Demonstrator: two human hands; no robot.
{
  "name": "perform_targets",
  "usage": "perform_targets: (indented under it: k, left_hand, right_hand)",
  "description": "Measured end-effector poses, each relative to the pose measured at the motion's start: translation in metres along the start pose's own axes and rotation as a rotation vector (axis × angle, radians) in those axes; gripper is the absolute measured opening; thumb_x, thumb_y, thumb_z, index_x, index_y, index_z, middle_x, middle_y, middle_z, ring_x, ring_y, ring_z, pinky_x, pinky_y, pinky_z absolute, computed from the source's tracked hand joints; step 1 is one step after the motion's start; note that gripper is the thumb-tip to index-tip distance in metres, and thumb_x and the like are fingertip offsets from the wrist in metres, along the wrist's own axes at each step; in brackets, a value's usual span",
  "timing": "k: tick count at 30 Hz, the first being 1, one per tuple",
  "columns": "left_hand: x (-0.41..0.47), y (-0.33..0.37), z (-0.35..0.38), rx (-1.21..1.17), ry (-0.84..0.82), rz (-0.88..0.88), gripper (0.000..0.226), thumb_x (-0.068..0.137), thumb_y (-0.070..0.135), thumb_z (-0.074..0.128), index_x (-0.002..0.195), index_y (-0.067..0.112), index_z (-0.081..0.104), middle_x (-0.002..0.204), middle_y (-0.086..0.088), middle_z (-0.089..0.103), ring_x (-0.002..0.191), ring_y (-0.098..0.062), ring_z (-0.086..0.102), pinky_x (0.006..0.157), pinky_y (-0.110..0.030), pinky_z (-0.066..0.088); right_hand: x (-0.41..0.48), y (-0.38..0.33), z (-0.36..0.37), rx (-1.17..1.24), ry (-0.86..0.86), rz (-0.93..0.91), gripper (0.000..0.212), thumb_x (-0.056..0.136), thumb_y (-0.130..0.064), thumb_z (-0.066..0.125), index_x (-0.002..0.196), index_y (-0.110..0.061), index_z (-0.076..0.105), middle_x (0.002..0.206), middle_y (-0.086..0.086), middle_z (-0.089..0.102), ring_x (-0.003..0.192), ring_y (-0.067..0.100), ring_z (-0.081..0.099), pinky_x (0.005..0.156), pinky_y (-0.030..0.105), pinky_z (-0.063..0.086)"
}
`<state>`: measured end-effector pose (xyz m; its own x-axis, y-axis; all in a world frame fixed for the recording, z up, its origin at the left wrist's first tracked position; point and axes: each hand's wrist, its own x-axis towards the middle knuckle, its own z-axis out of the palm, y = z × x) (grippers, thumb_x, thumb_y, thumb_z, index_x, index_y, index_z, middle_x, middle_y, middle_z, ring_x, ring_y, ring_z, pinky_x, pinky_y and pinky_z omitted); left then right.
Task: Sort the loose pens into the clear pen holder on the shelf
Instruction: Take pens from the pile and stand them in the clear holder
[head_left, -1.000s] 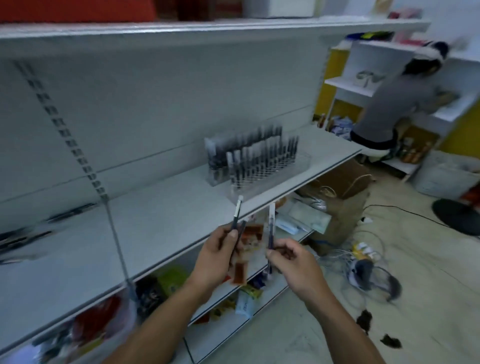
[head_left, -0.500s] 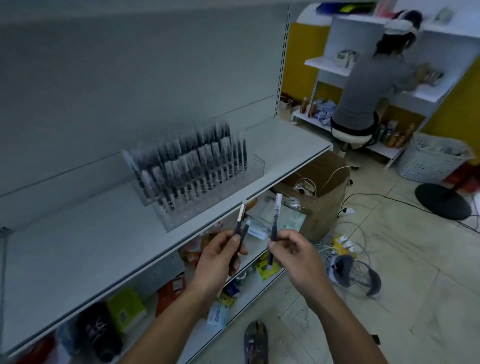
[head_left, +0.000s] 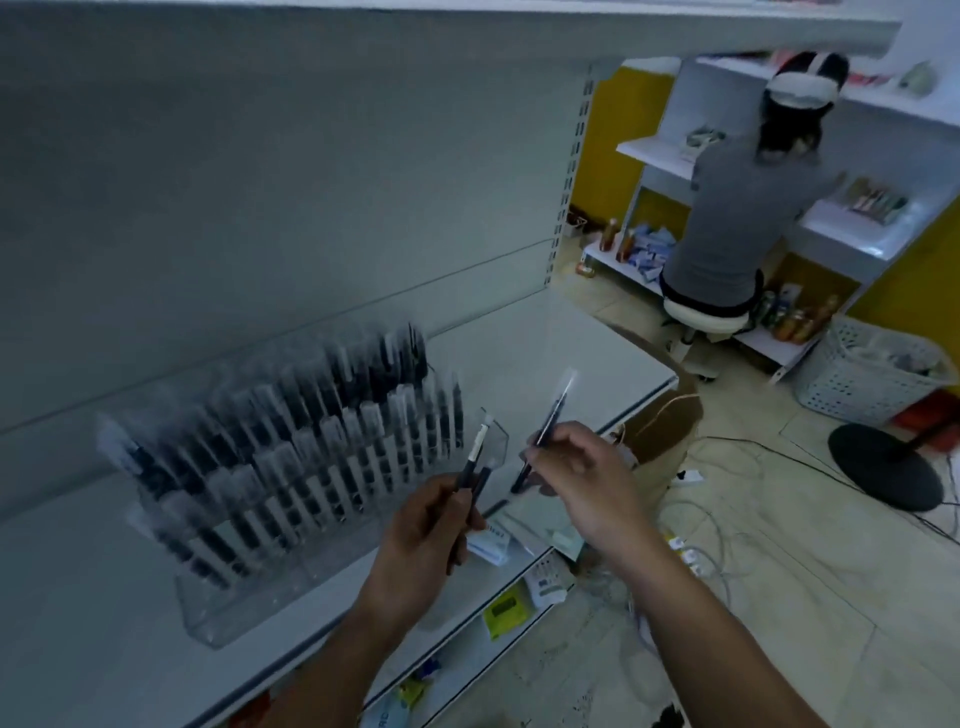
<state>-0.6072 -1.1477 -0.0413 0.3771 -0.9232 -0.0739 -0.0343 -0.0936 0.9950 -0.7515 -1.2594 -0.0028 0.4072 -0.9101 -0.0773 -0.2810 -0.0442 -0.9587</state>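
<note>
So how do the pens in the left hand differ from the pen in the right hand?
The left hand grips two pens; the right hand pinches one pen. The two pens stand in front of the clear pen holder's end; the one pen leans further right, over the shelf. All have dark barrels.

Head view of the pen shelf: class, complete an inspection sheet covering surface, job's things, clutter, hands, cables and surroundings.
Surface: grey shelf, blurred.
Job's things: clear pen holder on the shelf, rows mostly filled.
Clutter: packets below the shelf.
Hands: left hand grips two pens; right hand pinches one pen; both near the holder's right end.
Cables: loose cables on the floor.
Surroundings: another person, back turned; white basket.
</note>
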Motion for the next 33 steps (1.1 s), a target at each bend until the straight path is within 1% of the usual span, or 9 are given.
perform_targets:
  k: [3, 8, 12, 16, 20, 26, 29, 31, 33]
  left_hand:
    - [0.002, -0.002, 0.002, -0.001, 0.039, -0.019, 0.026, 0.101, 0.022, 0.044, 0.088, 0.006, 0.061, 0.058, -0.009, 0.047, 0.052, -0.019, 0.040, 0.051, -0.026, 0.037]
    - [-0.003, -0.002, 0.009, 0.005, 0.161, -0.069, 0.021, 0.101, 0.022, 0.044, 0.093, 0.011, 0.061, 0.062, 0.004, 0.055, 0.054, -0.017, 0.044, 0.052, -0.024, 0.037]
    - [-0.011, 0.005, 0.023, -0.026, 0.300, -0.117, 0.019, 0.101, 0.019, 0.044, 0.095, 0.013, 0.061, 0.063, 0.006, 0.058, 0.056, -0.016, 0.045, 0.053, -0.024, 0.038]
    - [-0.014, 0.014, 0.042, -0.061, 0.402, -0.129, 0.017, 0.100, 0.015, 0.044, 0.097, 0.011, 0.060, 0.066, 0.006, 0.060, 0.055, -0.014, 0.045, 0.051, -0.020, 0.038]
    - [-0.017, 0.015, 0.063, -0.085, 0.488, -0.129, 0.019, 0.099, 0.013, 0.045, 0.106, 0.011, 0.062, 0.074, 0.000, 0.063, 0.056, -0.015, 0.046, 0.051, -0.021, 0.038]
    - [-0.024, 0.013, 0.090, -0.186, 0.675, -0.157, 0.018, 0.099, 0.013, 0.047, 0.102, 0.011, 0.064, 0.073, -0.003, 0.063, 0.055, -0.013, 0.047, 0.049, -0.020, 0.037]
    - [-0.026, 0.017, 0.098, -0.270, 0.742, -0.154, 0.019, 0.099, 0.015, 0.047, 0.102, 0.013, 0.066, 0.074, -0.005, 0.062, 0.056, -0.014, 0.046, 0.050, -0.023, 0.036]
    - [-0.027, 0.022, 0.102, -0.317, 0.773, -0.145, 0.020, 0.099, 0.016, 0.047, 0.103, 0.013, 0.066, 0.074, -0.007, 0.063, 0.056, -0.015, 0.045, 0.051, -0.024, 0.035]
    - [-0.027, 0.025, 0.104, -0.325, 0.784, -0.139, 0.020, 0.099, 0.016, 0.047, 0.104, 0.012, 0.065, 0.074, -0.009, 0.063, 0.056, -0.015, 0.044, 0.050, -0.024, 0.034]
  right_hand:
    - [0.031, -0.007, 0.003, -0.046, -0.042, -0.073, 0.003, 0.089, -0.028, 0.066, 0.088, -0.025, 0.066, 0.083, -0.006, 0.071, 0.083, 0.015, 0.068, 0.087, 0.049, 0.053]
    - [0.077, -0.020, 0.008, 0.032, -0.112, -0.155, 0.003, 0.090, -0.020, 0.066, 0.091, -0.018, 0.067, 0.080, 0.001, 0.072, 0.080, 0.016, 0.070, 0.084, 0.046, 0.055]
    - [0.100, -0.018, 0.009, -0.166, -0.231, -0.253, 0.008, 0.090, -0.025, 0.065, 0.095, -0.018, 0.067, 0.084, -0.009, 0.070, 0.079, 0.003, 0.066, 0.079, 0.028, 0.054]
    - [0.107, -0.008, 0.006, -0.391, -0.395, -0.461, 0.008, 0.090, -0.025, 0.067, 0.092, -0.018, 0.068, 0.081, -0.018, 0.063, 0.073, -0.004, 0.060, 0.064, 0.006, 0.043]
    - [0.117, 0.000, 0.009, -0.559, -0.434, -0.631, 0.013, 0.087, -0.027, 0.069, 0.093, -0.016, 0.071, 0.086, -0.014, 0.054, 0.079, 0.005, 0.051, 0.063, 0.013, 0.035]
    - [0.127, 0.002, 0.009, -0.595, -0.548, -0.586, 0.023, 0.089, -0.037, 0.065, 0.102, -0.020, 0.073, 0.106, -0.008, 0.059, 0.092, 0.012, 0.058, 0.072, 0.023, 0.039]
    - [0.124, 0.003, -0.002, -0.564, -0.588, -0.571, 0.036, 0.091, -0.041, 0.062, 0.121, -0.021, 0.065, 0.120, -0.006, 0.058, 0.096, 0.012, 0.061, 0.077, 0.023, 0.043]
    - [0.119, 0.006, -0.012, -0.516, -0.553, -0.560, 0.039, 0.091, -0.040, 0.061, 0.127, -0.023, 0.060, 0.125, -0.006, 0.057, 0.092, 0.007, 0.060, 0.078, 0.021, 0.046]
    - [0.108, 0.009, -0.023, -0.392, -0.452, -0.586, 0.029, 0.092, -0.032, 0.063, 0.119, -0.022, 0.065, 0.116, -0.008, 0.062, 0.081, -0.002, 0.059, 0.071, 0.010, 0.044]
